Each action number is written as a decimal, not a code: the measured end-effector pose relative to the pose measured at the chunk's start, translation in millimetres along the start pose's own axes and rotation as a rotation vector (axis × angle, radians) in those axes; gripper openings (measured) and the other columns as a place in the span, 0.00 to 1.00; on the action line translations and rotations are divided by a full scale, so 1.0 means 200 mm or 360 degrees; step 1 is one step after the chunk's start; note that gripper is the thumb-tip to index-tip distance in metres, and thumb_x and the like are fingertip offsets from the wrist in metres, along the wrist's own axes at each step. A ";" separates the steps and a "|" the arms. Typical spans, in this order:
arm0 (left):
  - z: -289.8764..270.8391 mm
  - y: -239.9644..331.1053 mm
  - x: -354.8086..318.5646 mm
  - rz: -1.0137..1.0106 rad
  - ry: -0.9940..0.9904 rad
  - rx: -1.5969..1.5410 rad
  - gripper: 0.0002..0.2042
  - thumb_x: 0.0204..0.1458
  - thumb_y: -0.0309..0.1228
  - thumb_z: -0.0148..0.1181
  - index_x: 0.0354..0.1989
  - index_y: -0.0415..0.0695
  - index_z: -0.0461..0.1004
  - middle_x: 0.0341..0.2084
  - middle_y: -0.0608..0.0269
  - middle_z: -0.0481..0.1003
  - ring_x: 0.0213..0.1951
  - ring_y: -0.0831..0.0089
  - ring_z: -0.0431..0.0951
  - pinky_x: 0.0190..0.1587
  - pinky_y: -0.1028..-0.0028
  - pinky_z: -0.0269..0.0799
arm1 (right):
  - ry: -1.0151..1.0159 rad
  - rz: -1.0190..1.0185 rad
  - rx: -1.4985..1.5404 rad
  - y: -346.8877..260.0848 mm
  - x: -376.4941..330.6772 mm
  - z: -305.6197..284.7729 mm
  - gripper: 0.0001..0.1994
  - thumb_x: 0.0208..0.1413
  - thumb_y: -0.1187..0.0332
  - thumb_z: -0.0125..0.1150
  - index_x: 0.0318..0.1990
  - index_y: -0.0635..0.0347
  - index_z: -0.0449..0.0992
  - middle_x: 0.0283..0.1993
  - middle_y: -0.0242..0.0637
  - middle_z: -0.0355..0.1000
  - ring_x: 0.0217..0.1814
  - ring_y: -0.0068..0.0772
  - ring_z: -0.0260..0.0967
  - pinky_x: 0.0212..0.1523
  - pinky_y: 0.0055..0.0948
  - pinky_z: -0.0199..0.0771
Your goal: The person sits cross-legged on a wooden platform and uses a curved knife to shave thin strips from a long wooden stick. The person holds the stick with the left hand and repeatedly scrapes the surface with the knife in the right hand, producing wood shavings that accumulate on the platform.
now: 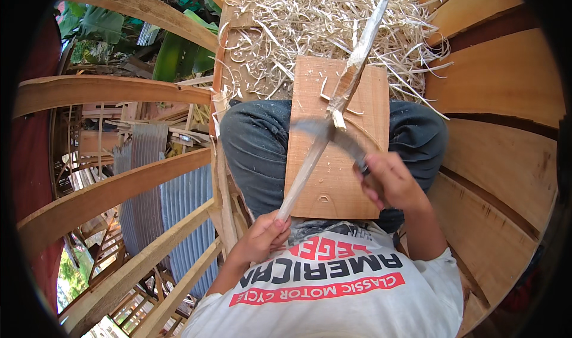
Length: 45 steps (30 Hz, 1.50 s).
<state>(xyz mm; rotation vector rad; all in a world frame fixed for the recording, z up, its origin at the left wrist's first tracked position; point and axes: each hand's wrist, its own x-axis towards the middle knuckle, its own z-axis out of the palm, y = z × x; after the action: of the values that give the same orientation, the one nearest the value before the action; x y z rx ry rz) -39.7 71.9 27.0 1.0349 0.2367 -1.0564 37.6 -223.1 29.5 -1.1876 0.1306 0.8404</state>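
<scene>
Left hand (262, 235): fingers are clamped round the lower end of the long stick (333, 108), at 7 o'clock of the board (336, 141).
Right hand (390, 180): fingers are closed on the handle of a curved blade (328, 132), at 4 o'clock.
Stick: laid across the board on the lap, long axis running 7 to 1 o'clock.
Relation: the blade meets the stick mid-length, between both hands; the right hand is nearer.
Beyond: wood shavings (322, 22) are heaped at 12 o'clock.

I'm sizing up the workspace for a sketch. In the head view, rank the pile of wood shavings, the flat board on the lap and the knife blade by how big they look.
1. pile of wood shavings
2. flat board, somewhat smaller, though nearer the camera
3. knife blade, blurred, clearly smallest
</scene>
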 end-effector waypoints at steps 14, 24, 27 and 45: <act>0.02 0.06 0.06 -0.0030 0.0029 0.0036 0.19 0.60 0.49 0.41 0.28 0.46 0.56 0.13 0.75 0.53 0.15 0.86 0.48 0.17 0.84 0.44 | 0.0043 0.0083 -0.0077 -0.02 0.02 0.04 0.13 0.61 0.63 0.48 0.27 0.62 0.68 0.13 0.25 0.60 0.11 0.12 0.55 0.11 0.17 0.54; 0.08 0.10 0.13 -0.0033 -0.0086 -0.0154 0.19 0.59 0.49 0.44 0.27 0.46 0.57 0.12 0.76 0.52 0.14 0.87 0.48 0.15 0.84 0.42 | 0.0574 -0.0397 -0.0350 -0.05 0.00 0.04 0.12 0.59 0.65 0.53 0.28 0.65 0.69 0.14 0.24 0.61 0.13 0.11 0.53 0.15 0.16 0.50; 0.05 0.10 0.14 -0.0033 -0.0332 -0.0319 0.17 0.62 0.46 0.40 0.28 0.47 0.56 0.12 0.77 0.52 0.13 0.88 0.49 0.13 0.85 0.43 | 0.0732 -0.0563 -0.0602 -0.03 0.01 0.02 0.11 0.57 0.67 0.57 0.28 0.66 0.71 0.13 0.27 0.60 0.14 0.13 0.54 0.16 0.18 0.52; 0.10 0.05 0.14 0.0009 -0.0085 -0.0154 0.19 0.60 0.50 0.41 0.28 0.46 0.56 0.12 0.76 0.51 0.14 0.86 0.47 0.15 0.84 0.41 | 0.0742 -0.0528 -0.0496 -0.04 0.02 0.00 0.12 0.57 0.65 0.57 0.27 0.66 0.69 0.12 0.25 0.58 0.13 0.13 0.50 0.14 0.19 0.49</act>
<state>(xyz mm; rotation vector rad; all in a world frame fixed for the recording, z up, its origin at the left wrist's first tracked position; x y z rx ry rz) -23.0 39.9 27.4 0.9190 0.2390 -1.0561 45.2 -222.1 33.4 -1.6342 0.1801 0.2863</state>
